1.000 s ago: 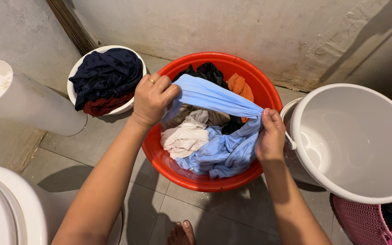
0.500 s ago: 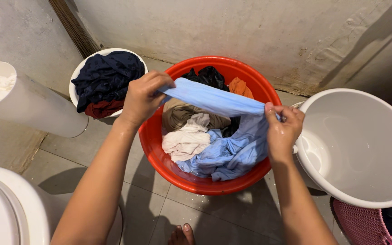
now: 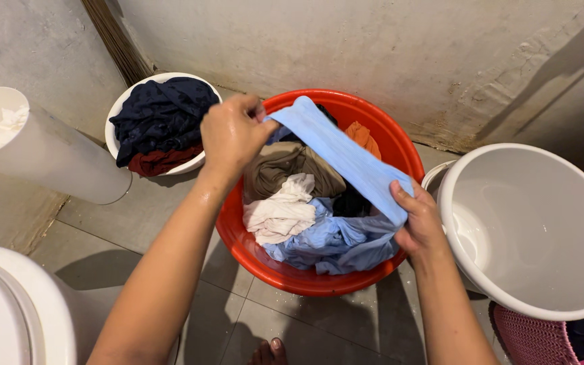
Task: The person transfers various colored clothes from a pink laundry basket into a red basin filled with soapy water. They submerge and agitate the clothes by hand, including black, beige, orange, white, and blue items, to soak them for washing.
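A light blue garment (image 3: pixel 346 159) is stretched taut over a red plastic basin (image 3: pixel 251 253). My left hand (image 3: pixel 232 135) grips its upper end above the basin's far left rim. My right hand (image 3: pixel 419 220) holds the lower end near the basin's right rim. The rest of the blue cloth hangs down into the basin among beige, white, black and orange clothes. Both hands look wet.
A white bowl (image 3: pixel 194 162) of dark blue and red clothes stands at the back left. Beside it is a white cylinder tub (image 3: pixel 55 162). A large empty white bucket (image 3: pixel 535 230) stands to the right, with a pink basket (image 3: pixel 535 338) below it. A toilet (image 3: pixel 8 311) sits at the lower left.
My left hand has lifted its end of the blue garment higher. My right hand has dropped and slid lower along the cloth, so the stretch now slants down to the right.
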